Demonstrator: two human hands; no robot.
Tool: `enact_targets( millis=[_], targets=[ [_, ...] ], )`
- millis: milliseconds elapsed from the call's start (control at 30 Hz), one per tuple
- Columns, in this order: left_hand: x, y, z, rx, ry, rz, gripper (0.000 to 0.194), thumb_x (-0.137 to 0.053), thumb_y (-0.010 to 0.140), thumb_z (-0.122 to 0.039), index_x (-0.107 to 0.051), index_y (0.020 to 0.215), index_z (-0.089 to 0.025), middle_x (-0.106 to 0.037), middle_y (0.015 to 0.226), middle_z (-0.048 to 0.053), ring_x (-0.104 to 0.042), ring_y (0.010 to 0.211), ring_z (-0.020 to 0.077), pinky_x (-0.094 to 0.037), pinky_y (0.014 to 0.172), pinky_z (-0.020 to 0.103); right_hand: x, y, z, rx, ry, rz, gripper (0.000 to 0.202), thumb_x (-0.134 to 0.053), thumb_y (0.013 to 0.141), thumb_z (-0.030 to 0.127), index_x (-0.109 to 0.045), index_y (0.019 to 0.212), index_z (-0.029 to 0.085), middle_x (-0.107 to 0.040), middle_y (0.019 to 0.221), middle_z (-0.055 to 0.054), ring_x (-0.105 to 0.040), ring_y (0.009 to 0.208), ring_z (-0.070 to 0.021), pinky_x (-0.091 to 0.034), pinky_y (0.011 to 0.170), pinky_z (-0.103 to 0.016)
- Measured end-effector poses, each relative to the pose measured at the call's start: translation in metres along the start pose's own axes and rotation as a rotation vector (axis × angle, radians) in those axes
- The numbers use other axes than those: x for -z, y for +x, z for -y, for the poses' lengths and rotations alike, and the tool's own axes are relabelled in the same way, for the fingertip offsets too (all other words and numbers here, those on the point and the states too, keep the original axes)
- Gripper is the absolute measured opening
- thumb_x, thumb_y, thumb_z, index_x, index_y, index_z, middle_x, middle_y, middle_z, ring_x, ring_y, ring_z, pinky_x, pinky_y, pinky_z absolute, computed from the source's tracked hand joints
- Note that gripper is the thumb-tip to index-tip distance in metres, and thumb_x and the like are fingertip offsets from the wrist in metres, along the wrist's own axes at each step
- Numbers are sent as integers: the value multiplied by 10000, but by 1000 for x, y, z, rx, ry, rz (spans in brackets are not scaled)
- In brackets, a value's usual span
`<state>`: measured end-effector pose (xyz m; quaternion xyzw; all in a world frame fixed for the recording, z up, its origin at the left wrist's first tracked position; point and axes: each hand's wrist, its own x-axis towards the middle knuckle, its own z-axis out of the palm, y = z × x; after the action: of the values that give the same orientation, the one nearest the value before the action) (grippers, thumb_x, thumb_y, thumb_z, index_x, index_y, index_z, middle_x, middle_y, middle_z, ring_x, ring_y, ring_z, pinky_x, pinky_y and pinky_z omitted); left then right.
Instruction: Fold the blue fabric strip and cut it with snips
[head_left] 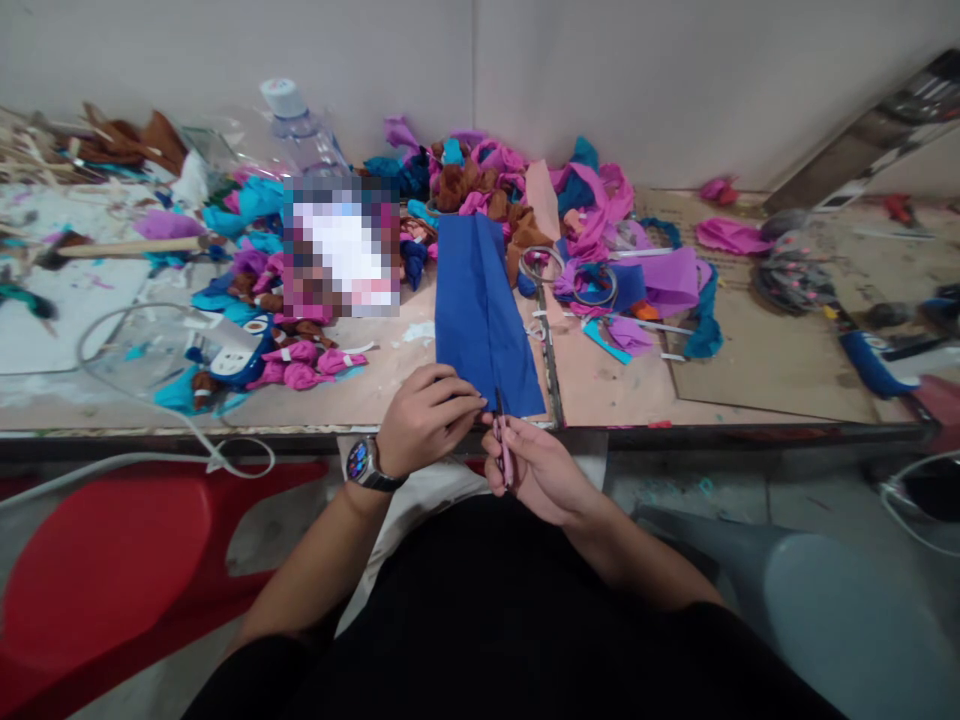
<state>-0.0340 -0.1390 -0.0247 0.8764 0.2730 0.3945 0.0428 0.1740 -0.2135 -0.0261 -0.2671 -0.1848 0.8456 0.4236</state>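
A long blue sheet (471,300), which looks like cloth or crepe paper, lies on the table with its near edge towards me. My right hand (540,465) is closed around the handles of pink scissors (505,455). Their dark blades sit at the sheet's near edge, where a lengthwise line runs up it. My left hand (431,420), with a watch (361,462) on its wrist, pinches the sheet's near left corner beside the blades. The fingertips of both hands are close together.
Crumpled pink, brown and blue pieces (487,170) pile up along the wall. A clear bottle (304,135) stands behind them. To the left are a hammer-like tool (127,246) and a cabled blue-and-white device (244,350). Cardboard (750,370) lies right. Red (112,560) and grey (847,610) stools flank me.
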Motion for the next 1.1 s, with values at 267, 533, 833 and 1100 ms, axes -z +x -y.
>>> enact_targets(
  millis=[267, 533, 833, 1100],
  targets=[
    [0, 0, 0, 1, -3, -2, 207, -793, 872, -144, -764, 1055, -235, -792, 1023, 56, -656, 992, 223, -602, 941, 438, -1, 1, 0, -3, -13, -5, 271, -724, 980, 347, -601, 1153, 178, -616, 832, 52, -667, 578, -99, -541, 549, -232],
    [1, -1, -1, -10, 7, -11, 220, -788, 867, -130, -754, 1062, -226, -796, 1016, 52, -652, 969, 210, -605, 944, 428, -3, 0, 2, 3, 2, -15, 266, -736, 972, 353, -596, 1099, 166, -644, 849, 35, -685, 591, -108, -554, 545, -232],
    [4, 0, -2, -45, -18, -20, 211, -757, 879, -134, -761, 1058, -244, -803, 1008, 51, -680, 981, 220, -613, 898, 423, 0, 0, 0, 18, -28, -32, 278, -758, 960, 392, -575, 971, 182, -635, 876, 27, -662, 615, -95, -537, 554, -228],
    [5, -3, -2, -66, -30, -24, 240, -776, 864, -142, -758, 1078, -247, -808, 1017, 46, -681, 992, 225, -613, 889, 421, -6, 0, 3, 25, -36, -46, 284, -764, 955, 386, -577, 945, 173, -629, 869, 28, -658, 604, -91, -517, 545, -224]
  ],
)
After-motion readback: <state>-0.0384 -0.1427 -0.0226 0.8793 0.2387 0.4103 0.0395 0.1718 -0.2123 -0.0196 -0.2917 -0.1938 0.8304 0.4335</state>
